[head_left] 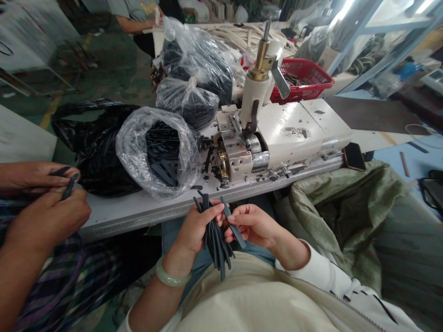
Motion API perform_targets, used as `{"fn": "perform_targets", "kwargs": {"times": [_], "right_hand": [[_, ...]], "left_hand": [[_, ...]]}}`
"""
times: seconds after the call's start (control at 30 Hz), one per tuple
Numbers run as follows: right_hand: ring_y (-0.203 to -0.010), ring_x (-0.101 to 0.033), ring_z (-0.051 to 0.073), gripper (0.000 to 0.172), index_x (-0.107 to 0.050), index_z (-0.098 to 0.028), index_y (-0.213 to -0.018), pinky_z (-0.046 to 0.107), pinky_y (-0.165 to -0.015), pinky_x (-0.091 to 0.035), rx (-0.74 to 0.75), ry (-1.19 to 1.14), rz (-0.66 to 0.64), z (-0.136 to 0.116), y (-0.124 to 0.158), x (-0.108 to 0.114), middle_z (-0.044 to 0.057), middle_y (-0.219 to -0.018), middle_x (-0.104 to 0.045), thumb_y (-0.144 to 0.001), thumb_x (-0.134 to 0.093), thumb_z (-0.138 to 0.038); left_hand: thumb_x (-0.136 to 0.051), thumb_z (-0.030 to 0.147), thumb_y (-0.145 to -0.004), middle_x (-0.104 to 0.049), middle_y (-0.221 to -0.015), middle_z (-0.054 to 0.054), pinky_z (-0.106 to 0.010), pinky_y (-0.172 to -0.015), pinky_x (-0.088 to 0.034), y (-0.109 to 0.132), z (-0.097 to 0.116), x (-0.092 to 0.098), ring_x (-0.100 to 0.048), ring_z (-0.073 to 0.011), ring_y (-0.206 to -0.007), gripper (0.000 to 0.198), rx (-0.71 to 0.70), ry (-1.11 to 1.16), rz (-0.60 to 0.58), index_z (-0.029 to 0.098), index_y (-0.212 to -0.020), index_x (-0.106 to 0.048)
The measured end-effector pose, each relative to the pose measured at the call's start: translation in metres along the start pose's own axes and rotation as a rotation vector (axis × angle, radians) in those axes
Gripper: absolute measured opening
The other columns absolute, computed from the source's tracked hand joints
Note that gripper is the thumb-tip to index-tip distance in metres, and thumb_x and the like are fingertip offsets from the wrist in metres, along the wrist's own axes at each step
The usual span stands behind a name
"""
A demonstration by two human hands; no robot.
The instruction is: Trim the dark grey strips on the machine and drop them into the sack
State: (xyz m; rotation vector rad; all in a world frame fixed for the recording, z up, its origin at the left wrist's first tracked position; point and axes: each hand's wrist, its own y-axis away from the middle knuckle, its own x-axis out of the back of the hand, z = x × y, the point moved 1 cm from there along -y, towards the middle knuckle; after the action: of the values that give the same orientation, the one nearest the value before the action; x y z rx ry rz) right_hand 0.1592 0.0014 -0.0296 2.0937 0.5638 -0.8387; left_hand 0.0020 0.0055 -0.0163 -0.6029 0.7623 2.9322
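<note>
My left hand (197, 226) is closed around a bunch of dark leather-like strips (217, 244), whose ends fan out below and poke up above the fist. Between the thumb and fingers of my right hand (251, 223) is a single dark strip (233, 226), slanting beside the bunch. Both hands are close together above my lap, in front of the table edge. Beyond them, an open clear plastic bag (126, 154) holds many similar dark strips (164, 154). To its right stands a cream-coloured machine (287, 133) with metal rollers, dark scraps lying around its base.
On the left, a co-worker's hands (51, 203) hold a dark piece. A black plastic bag (97, 161) and tied clear bags (194, 99) stand around the open bag. Further back is a red basket (304, 94). A phone (354, 157) and green cloth (346, 198) are at right.
</note>
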Motion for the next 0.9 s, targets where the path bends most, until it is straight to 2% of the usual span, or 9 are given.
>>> {"fn": "perform_targets", "kwargs": {"times": [0.23,0.5,0.7,0.9], "right_hand": [[-0.062,-0.072,0.019,0.023,-0.070,-0.010,-0.074,0.026,-0.058,-0.058,0.026,0.039,0.017,0.001,0.002,-0.001,0.010,-0.073,-0.075,-0.064,-0.084,-0.026],[-0.073,-0.073,0.020,0.033,-0.072,-0.006,-0.095,0.025,-0.063,-0.058,-0.054,-0.021,-0.111,-0.004,0.002,0.005,0.016,-0.081,-0.075,-0.080,-0.071,-0.035],[-0.066,-0.072,0.014,0.032,-0.070,-0.007,-0.098,0.019,-0.062,-0.057,-0.057,-0.072,-0.162,0.001,-0.003,0.011,0.009,-0.077,-0.074,-0.080,-0.073,-0.034],[-0.066,-0.071,0.013,0.035,-0.070,-0.007,-0.100,0.020,-0.065,-0.057,-0.090,-0.112,-0.187,0.001,-0.006,0.012,0.008,-0.077,-0.074,-0.078,-0.075,-0.033]], "left_hand": [[-0.075,0.025,-0.067,-0.055,-0.048,0.003,-0.020,-0.044,-0.040,0.001,0.000,0.001,-0.050,-0.0090,-0.044,0.013,0.007,-0.006,0.040,0.015,-0.067,-0.066],[-0.070,0.021,-0.072,-0.054,-0.049,0.004,-0.019,-0.048,-0.042,-0.002,-0.001,0.000,-0.051,-0.0077,-0.046,0.017,-0.023,-0.034,0.034,0.014,-0.060,-0.062],[-0.069,0.023,-0.074,-0.057,-0.049,0.003,-0.020,-0.041,-0.041,-0.002,-0.001,-0.003,-0.052,-0.0089,-0.041,0.024,0.042,-0.006,-0.017,0.015,-0.056,-0.055],[-0.069,0.023,-0.073,-0.058,-0.049,0.002,-0.020,-0.040,-0.043,-0.002,-0.001,-0.005,-0.052,-0.0092,-0.040,0.025,0.052,0.010,-0.027,0.015,-0.056,-0.054]]}}
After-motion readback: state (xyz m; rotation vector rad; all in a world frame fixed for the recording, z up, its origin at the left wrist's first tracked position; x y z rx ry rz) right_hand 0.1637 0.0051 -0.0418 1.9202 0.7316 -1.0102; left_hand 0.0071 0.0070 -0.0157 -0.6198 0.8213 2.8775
